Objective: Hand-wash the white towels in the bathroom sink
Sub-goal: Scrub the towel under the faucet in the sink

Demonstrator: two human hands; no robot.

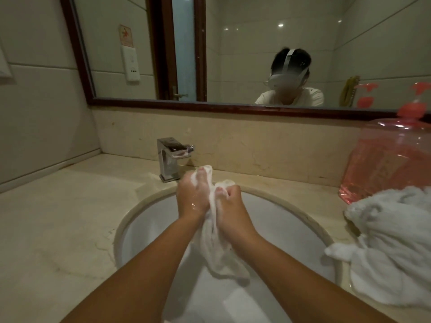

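A wet, soapy white towel [218, 250] hangs between my two hands over the round white sink [149, 220]. My left hand [192, 197] grips its upper part, with foam on the fingers and a fold of cloth sticking up above them. My right hand [231, 203] grips the towel right beside it, fist curled round the cloth. The towel's lower end trails down into the basin. A second white towel [387, 243] lies bunched on the counter at the right, partly over the sink's rim.
A chrome faucet [170, 157] stands behind the sink, just left of my hands. A large pink pump bottle [391, 159] sits at the back right on the beige stone counter [58, 217]. A framed mirror [233, 50] covers the wall above.
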